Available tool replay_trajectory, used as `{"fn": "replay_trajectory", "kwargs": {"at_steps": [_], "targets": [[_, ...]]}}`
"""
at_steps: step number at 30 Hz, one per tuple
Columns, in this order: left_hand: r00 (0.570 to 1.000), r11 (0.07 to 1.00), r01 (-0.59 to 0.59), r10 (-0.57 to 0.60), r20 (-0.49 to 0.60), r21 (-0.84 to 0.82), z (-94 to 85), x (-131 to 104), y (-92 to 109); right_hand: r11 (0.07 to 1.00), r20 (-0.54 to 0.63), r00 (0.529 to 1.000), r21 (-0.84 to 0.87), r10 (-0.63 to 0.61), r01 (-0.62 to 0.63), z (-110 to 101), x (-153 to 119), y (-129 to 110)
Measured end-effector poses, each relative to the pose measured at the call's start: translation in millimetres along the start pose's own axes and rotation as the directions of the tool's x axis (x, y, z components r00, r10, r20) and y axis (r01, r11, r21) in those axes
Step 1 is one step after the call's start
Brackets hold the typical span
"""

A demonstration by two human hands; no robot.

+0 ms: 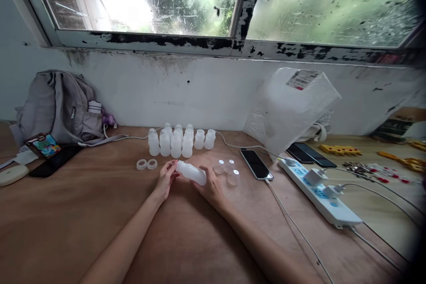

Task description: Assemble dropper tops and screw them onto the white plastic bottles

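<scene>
A white translucent baby bottle (192, 173) lies tilted between my hands, its neck toward the left. My left hand (166, 178) pinches at the neck end; whatever small part is under those fingers is hidden. Around the bottle's base my right hand (212, 187) is closed. Behind them stand several similar bottles (176, 143) in rows, some with clear tops, and two without tops (204, 139) at the right end. Two white rings (147, 164) lie left of my left hand. Clear round caps and small white discs (232, 179) rest right of my right hand.
A charging phone (256, 164) and a white power strip (319, 195) with plugs and cables lie to the right. Behind them leans a plastic bag (293, 106). A grey backpack (60, 106) and a dark phone (56, 161) are at the left. Yellow parts (340, 150) lie far right.
</scene>
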State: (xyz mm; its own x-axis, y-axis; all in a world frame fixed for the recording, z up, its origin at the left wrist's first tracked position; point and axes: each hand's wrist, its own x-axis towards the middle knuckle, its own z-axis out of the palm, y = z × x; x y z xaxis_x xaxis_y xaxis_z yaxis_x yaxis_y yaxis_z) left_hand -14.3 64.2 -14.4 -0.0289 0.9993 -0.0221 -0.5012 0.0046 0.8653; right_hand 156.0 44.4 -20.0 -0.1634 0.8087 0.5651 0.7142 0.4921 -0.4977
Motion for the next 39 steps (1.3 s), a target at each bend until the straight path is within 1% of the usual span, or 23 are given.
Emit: {"fn": "replay_trajectory", "kwargs": {"at_steps": [3, 6, 8, 10, 13, 19, 22, 25, 27, 29, 31, 33, 37, 39], "targets": [[1.0, 0.999, -0.004, 0.004, -0.018, 0.037, 0.7, 0, -1, 1.0, -0.078, 0.997, 0.004, -0.016, 0.017, 4, 0, 6], [1.0, 0.998, -0.012, 0.014, -0.023, 0.067, 1.1, 0, -2, 0.996, -0.149, 0.985, 0.007, -0.085, 0.087, 7, 0, 10], [1.0, 0.996, -0.01, 0.011, -0.017, 0.088, 1.1, -1, -2, 0.993, -0.176, 0.977, -0.006, -0.121, 0.122, 8, 0, 11], [1.0, 0.995, -0.003, 0.005, -0.015, 0.099, 0.7, -1, -1, 0.992, -0.185, 0.974, -0.004, -0.128, 0.129, 7, 0, 11], [1.0, 0.997, -0.005, 0.005, -0.008, 0.079, -1.0, -1, 1, 0.993, -0.168, 0.981, 0.051, -0.095, 0.105, 4, 0, 8], [0.998, 1.0, 0.01, -0.009, 0.059, -0.016, -4.4, 1, 9, 0.992, -0.108, 0.994, 0.123, -0.022, 0.035, -2, 0, 2], [0.996, 0.999, 0.023, -0.02, 0.086, -0.033, -5.2, 2, 10, 0.988, -0.082, 0.996, 0.153, 0.014, -0.001, -4, -1, 1], [0.995, 0.999, 0.049, -0.05, 0.089, 0.018, -5.0, 1, 9, 0.981, -0.045, 0.995, 0.18, 0.086, -0.077, -7, -1, 1], [0.993, 0.995, 0.054, -0.062, 0.097, 0.085, -4.0, -1, 7, 0.97, -0.016, 0.989, 0.196, 0.148, -0.142, -9, 0, 3], [0.992, 0.986, 0.039, -0.058, 0.115, 0.162, -2.3, -3, 6, 0.963, 0.0, 0.984, 0.204, 0.178, -0.174, -10, 0, 5], [0.991, 0.974, 0.017, -0.046, 0.123, 0.228, -0.2, -4, 5, 0.966, -0.006, 0.986, 0.199, 0.169, -0.164, -9, -1, 6], [0.994, 0.964, 0.001, -0.029, 0.102, 0.264, 1.7, -5, 5, 0.972, -0.031, 0.99, 0.194, 0.139, -0.13, -7, -3, 6], [0.999, 0.967, -0.004, -0.005, 0.035, 0.253, 3.2, -5, 4, 0.978, -0.083, 0.993, 0.199, 0.084, -0.066, -3, -7, 2], [1.0, 0.972, 0.006, -0.013, 0.028, 0.234, 2.6, -5, 4, 0.98, -0.092, 0.994, 0.194, 0.056, -0.038, -3, -8, 0]]}}
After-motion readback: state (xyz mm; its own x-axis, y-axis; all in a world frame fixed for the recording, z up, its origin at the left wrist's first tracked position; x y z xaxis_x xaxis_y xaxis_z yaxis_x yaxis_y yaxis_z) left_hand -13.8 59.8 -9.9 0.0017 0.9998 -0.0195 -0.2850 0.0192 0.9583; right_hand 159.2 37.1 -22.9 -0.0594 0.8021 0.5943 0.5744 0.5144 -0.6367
